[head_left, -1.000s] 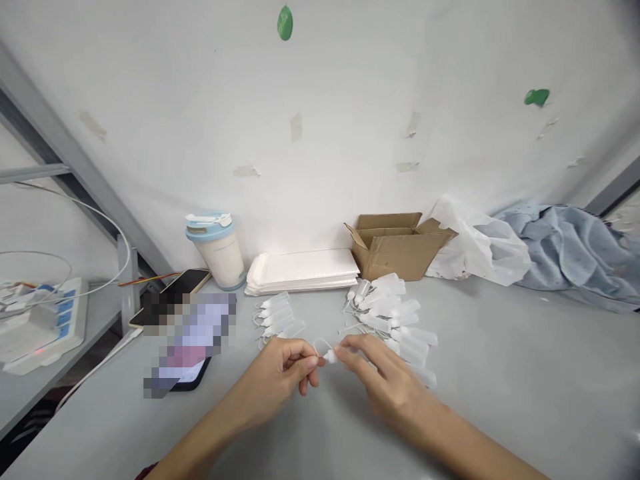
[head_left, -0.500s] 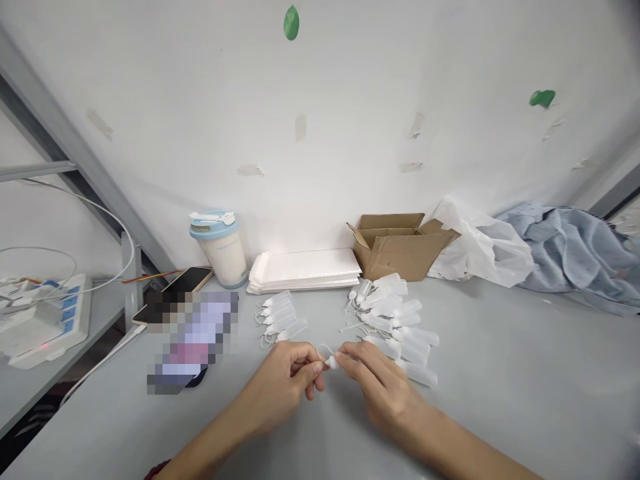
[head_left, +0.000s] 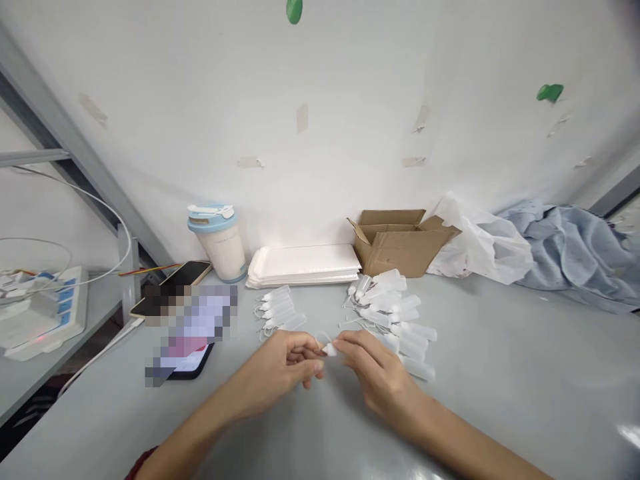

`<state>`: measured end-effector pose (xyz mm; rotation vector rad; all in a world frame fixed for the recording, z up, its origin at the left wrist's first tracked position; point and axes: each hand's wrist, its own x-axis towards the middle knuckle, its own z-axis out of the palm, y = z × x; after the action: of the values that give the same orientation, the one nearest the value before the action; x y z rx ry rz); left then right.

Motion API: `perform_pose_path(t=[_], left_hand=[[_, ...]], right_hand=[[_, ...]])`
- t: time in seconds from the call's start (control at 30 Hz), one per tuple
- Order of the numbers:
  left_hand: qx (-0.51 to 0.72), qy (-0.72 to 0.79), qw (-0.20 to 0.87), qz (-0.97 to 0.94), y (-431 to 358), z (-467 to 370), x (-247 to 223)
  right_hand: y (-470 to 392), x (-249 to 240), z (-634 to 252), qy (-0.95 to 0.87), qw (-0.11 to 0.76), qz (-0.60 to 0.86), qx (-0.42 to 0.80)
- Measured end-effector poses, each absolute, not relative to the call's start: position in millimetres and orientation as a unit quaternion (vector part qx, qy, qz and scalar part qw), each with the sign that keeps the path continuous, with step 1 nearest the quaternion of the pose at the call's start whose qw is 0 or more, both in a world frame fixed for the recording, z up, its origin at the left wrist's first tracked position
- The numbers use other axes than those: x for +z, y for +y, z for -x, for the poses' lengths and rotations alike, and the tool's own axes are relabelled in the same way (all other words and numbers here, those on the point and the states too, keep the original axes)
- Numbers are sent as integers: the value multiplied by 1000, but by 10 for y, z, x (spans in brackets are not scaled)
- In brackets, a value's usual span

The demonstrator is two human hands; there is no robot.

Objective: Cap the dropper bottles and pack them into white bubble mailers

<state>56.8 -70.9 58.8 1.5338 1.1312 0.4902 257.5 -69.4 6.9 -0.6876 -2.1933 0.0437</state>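
Observation:
A small translucent squeeze bottle with a white tip (head_left: 329, 349) and a thin looped strap is between my hands, just above the table. My right hand (head_left: 373, 365) is closed around its body, hiding most of it. My left hand (head_left: 290, 363) is at the tip, its index fingertip against it, the other fingers curled and the thumb apart from them. Beyond my left hand lies a neat row of similar bottles (head_left: 279, 309). Past my right hand is a looser pile of such bottles (head_left: 407, 339), several with thin straps.
Along the wall stand a lidded cup (head_left: 223, 250), a stack of white packets (head_left: 305, 265), an open cardboard box (head_left: 405, 253), a white plastic bag (head_left: 487, 247) and blue cloth (head_left: 575, 253). Two phones, one a dark phone (head_left: 187, 283), and a power strip (head_left: 70, 310) are on the left.
My left thumb has moved away from the bottle's tip, where it was pinching. My right hand keeps its hold. The view has shifted slightly.

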Motion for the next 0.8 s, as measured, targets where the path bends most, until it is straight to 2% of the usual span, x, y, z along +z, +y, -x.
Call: perform_pose_path(t=[0.23,0.33,0.43,0.5,0.7,0.8], left_hand=[[150,530,485,-679,-642,-385,765],[141,595,342,-714,-600,-282,775],[99,669,178,-714,-545,-134,775],[85,689,133,-707,-508,-36,754],[88,596,202,-772,-408,92,512],[55,603,223,-764,-374,82,365]], right_hand=[[-709,77,-2561,-880,386,273,47],[-718,51,-2512,-883,366,279,93],[-663,14,-2392,-902,308,269,141],[-576,8,-2283,-913,279,259,147],[-147,162,-1998,-951,197,214,108],[94,204,-1922,-965,169,173,104]])
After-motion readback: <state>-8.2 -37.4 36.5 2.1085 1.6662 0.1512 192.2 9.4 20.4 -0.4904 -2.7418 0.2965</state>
